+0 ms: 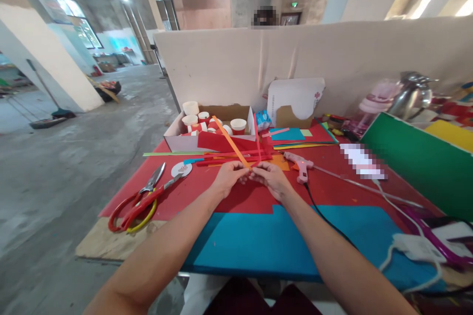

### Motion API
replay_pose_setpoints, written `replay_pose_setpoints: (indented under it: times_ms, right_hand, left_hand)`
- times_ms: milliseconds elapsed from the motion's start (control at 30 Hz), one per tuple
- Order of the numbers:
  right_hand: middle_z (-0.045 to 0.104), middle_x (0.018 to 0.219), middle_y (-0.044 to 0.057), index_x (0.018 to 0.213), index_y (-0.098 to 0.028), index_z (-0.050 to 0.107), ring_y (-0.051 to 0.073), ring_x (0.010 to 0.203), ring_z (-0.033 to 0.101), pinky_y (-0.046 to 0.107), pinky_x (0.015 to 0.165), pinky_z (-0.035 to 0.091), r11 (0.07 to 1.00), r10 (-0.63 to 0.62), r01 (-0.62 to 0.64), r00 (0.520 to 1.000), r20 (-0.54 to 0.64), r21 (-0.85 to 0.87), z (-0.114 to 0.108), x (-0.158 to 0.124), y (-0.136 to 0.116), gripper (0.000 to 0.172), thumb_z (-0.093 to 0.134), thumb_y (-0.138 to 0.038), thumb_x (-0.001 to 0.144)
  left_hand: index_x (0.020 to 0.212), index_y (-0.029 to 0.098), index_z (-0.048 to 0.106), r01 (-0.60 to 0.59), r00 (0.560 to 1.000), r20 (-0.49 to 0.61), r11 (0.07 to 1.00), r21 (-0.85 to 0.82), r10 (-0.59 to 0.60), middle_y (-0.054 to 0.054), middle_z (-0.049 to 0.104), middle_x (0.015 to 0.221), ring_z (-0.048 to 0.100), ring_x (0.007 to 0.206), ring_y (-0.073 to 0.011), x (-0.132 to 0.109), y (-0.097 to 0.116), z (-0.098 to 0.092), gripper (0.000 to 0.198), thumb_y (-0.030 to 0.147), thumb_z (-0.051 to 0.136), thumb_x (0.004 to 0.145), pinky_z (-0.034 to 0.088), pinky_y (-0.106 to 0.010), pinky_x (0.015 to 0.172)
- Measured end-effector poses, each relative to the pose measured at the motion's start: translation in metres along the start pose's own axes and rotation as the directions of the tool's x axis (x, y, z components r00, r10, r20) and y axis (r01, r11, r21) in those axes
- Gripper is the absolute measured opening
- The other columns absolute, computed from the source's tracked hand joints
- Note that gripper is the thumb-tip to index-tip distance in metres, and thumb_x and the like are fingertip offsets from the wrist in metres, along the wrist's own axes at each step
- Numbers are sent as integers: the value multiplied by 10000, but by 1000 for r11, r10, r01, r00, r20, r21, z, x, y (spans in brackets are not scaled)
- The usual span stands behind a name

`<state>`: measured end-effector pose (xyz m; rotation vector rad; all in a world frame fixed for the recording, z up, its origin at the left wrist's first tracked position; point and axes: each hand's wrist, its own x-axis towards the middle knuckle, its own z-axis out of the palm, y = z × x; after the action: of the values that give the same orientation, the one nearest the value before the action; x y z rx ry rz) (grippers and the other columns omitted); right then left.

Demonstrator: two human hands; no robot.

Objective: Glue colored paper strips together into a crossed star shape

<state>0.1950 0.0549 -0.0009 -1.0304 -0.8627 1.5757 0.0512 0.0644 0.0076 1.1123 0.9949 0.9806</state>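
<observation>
My left hand pinches the lower end of an orange paper strip, which rises up and to the left. Close beside it, my right hand has its fingers closed on a red paper strip that stands nearly upright. The two strips meet between my fingertips in a V shape; whether they are joined there, I cannot tell. Behind my hands lie loose red strips and a light green strip. A pink glue gun rests on the red sheet to the right of my right hand.
At left lie red-handled scissors and red-handled pliers. A box of paper cups stands behind my hands. Blue sheet covers the table's front. A green board, cables and a metal jug are at right. A person's head shows beyond the partition.
</observation>
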Motion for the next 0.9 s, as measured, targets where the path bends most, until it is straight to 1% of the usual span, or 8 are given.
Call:
replay_pose_setpoints:
  times_ms: [67,133,267,367,467,600,767,900]
  right_hand:
    - [637,594,-13,652,-159,592,91,583,607,233,666,534,998,36,-38,999,29,49,-3,0,-3,200,766,-215,571]
    - [624,585,-21,643,-166,574,84,562,592,239,653,542,996,53,-55,998,27,69,-5,1,-4,182,748,-206,609]
    - [598,538,-21,630,-168,567,82,525,571,237,619,550,998,62,-63,997,36,29,-6,1,-1,168,729,-210,649]
    - [612,542,-14,660,-163,600,89,539,585,232,620,551,998,61,-62,997,40,13,-5,2,1,148,739,-203,632]
    - [624,552,-7,639,-159,610,93,548,590,243,635,553,999,54,-54,998,31,6,-6,2,2,158,756,-213,610]
    - [630,556,6,604,-141,630,110,566,601,276,670,557,998,51,-50,997,54,-29,-6,3,4,197,785,-256,565]
    - [628,552,-11,654,-153,636,99,516,584,260,603,547,999,21,-21,1000,2,-41,-2,1,3,261,806,-295,516]
    - [634,561,-5,650,-157,633,89,486,581,234,571,524,994,30,-29,999,10,-101,2,-2,2,260,797,-318,529]
  left_hand:
    - [663,109,574,6,999,38,999,-43,-4,5,580,575,500,477,-59,0,1,-2,175,230,694,624,407,-195,492]
    - [671,106,582,10,997,74,998,-66,-5,6,578,568,498,468,-57,0,2,-3,187,231,706,608,405,-195,487]
    - [680,104,591,33,994,105,999,-33,-29,-3,590,560,498,453,-60,-2,3,-4,214,238,724,581,408,-197,466]
    - [667,101,589,38,995,89,999,-10,-37,-12,602,570,506,454,-59,-2,3,-3,221,241,732,572,418,-191,459]
    - [653,103,584,49,996,69,999,-13,-48,-8,599,555,506,449,-56,-1,3,-3,217,236,737,575,420,-183,449]
    - [646,106,575,77,996,44,997,-6,-77,-4,596,535,509,433,-53,-1,3,-2,211,230,736,590,423,-175,442]
    - [617,110,558,95,995,7,995,5,-95,14,562,485,492,414,-52,-1,2,0,177,187,718,601,410,-166,419]
    - [602,110,560,92,996,-17,996,15,-92,15,548,468,489,414,-56,-1,1,1,118,146,667,634,404,-166,415]
